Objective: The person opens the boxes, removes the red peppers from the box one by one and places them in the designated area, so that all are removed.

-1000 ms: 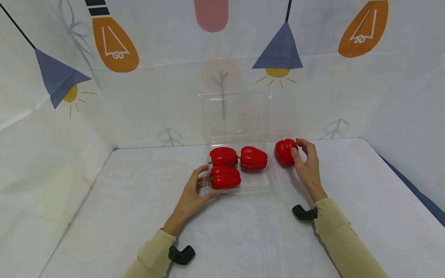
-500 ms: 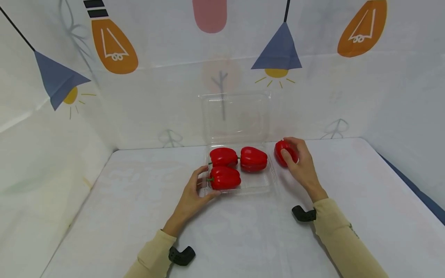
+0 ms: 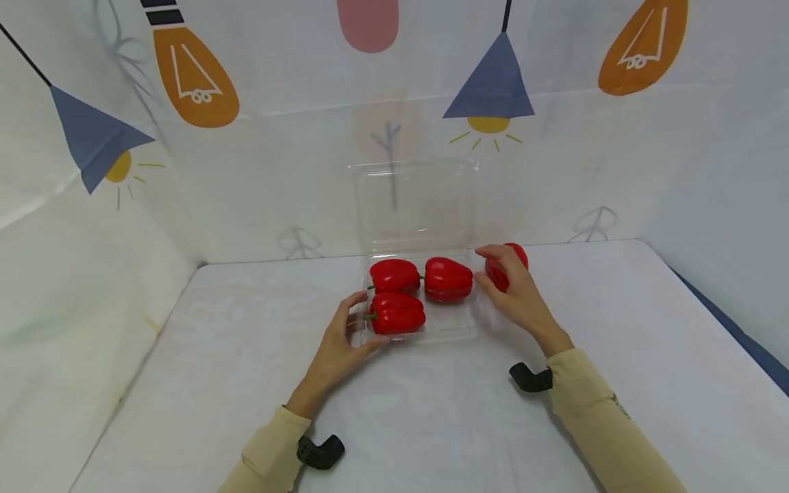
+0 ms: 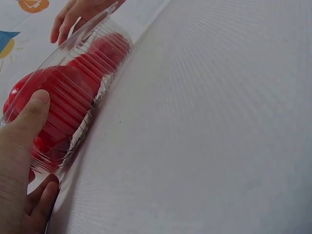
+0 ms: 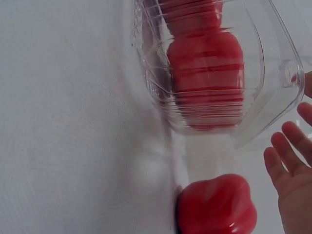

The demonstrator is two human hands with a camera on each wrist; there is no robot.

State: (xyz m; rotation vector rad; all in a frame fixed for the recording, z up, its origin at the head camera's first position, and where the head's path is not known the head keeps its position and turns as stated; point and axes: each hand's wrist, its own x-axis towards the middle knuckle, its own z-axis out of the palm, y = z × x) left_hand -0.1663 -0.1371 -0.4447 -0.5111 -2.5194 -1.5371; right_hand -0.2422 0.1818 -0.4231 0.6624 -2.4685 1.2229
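Observation:
A clear plastic clamshell container (image 3: 450, 333) stands with its lid (image 3: 422, 202) raised. Inside lie a red bell pepper (image 3: 396, 276) at back left, another bell pepper (image 3: 448, 279) at right and a third bell pepper (image 3: 397, 313) at front left. My left hand (image 3: 335, 349) grips the container's front left corner, thumb on the front wall in the left wrist view. At the right side, my right hand (image 3: 520, 301) has its fingers extended beside the container's rim, holding nothing. Just behind that hand a loose bell pepper (image 5: 219, 204) sits on the table, partly hidden in the head view.
The white table (image 3: 259, 383) meets a white printed cloth wall (image 3: 277, 157) right behind the raised lid. Black wrist devices (image 3: 320, 453) are worn at both sleeves.
My right hand has come off the loose pepper and moved left to the container's right edge. The left hand keeps its grip, and the peppers stay in place.

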